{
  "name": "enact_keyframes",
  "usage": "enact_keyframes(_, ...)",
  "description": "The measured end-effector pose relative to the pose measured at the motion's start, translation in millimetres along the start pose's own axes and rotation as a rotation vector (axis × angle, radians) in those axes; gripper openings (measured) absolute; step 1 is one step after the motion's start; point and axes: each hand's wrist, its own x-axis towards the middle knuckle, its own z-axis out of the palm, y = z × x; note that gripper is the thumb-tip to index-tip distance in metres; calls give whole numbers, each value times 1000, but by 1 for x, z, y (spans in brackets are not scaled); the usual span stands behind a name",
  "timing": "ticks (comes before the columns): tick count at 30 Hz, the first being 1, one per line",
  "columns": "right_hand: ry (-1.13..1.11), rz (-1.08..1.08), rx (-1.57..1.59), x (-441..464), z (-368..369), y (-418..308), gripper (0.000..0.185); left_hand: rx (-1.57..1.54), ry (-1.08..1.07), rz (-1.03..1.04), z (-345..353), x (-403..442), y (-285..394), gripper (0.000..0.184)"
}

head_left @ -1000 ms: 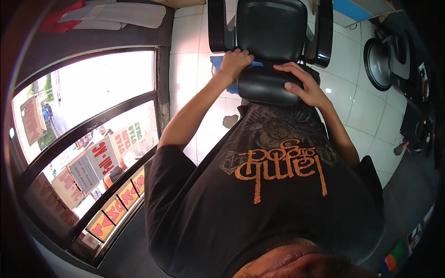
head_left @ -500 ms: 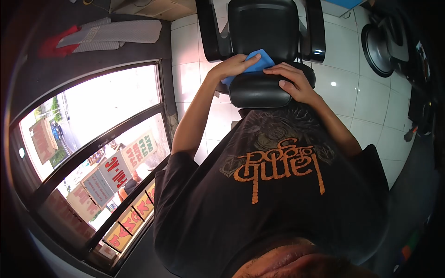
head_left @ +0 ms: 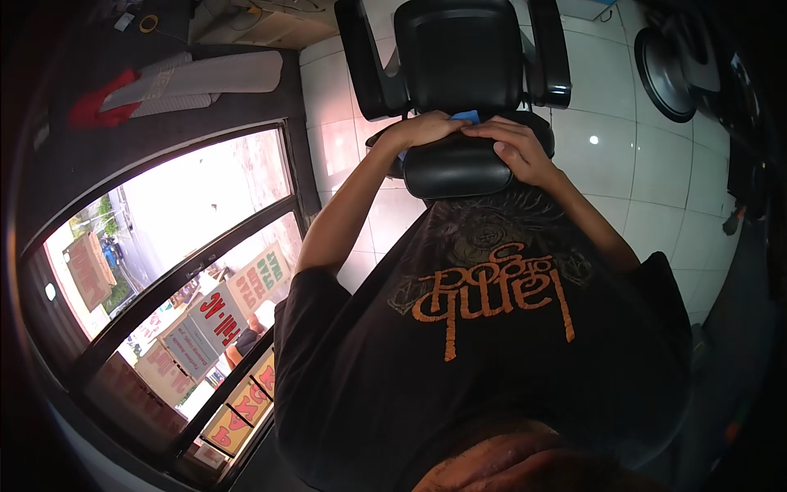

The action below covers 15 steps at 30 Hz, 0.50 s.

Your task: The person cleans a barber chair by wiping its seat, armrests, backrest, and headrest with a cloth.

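Note:
A black padded chair (head_left: 459, 61) stands in front of me, its headrest (head_left: 456, 172) nearest to my body. My left hand (head_left: 428, 129) lies over the far side of the headrest, closed on a blue cloth (head_left: 465, 116). Only small bits of the cloth show, past the fingertips and below the wrist. On the right end of the headrest rests my right hand (head_left: 521, 149), fingers stretched out and lying on the black padding. Its fingertips come close to those of my left hand.
Armrests (head_left: 549, 61) flank the chair's seat. A round black base (head_left: 662, 75) stands on the white tiled floor (head_left: 611, 176) to the right. Left is a framed window (head_left: 180, 201) with signs; above it lie grey-white rolled pieces with red cloth (head_left: 106, 97).
My left hand has turned flatter and moved slightly down toward the headrest, covering more of the blue cloth. My right hand stays almost in place. The view has shifted slightly.

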Motion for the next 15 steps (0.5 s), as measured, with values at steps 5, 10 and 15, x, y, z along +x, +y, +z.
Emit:
enact_keyframes(5, 50, -32, -11, 1, 2, 0, 42, 212, 287, 83, -1, -7, -3, 73)
enact_keyframes(10, -3, 71, -61, 1, -1, -4, 43, 136, 296, -22, -7, -22, 9, 81)
enact_keyframes(15, 29, 6, -70, 2, 1, -6, 43, 10, 142, -29, 2, -12, 0, 88)
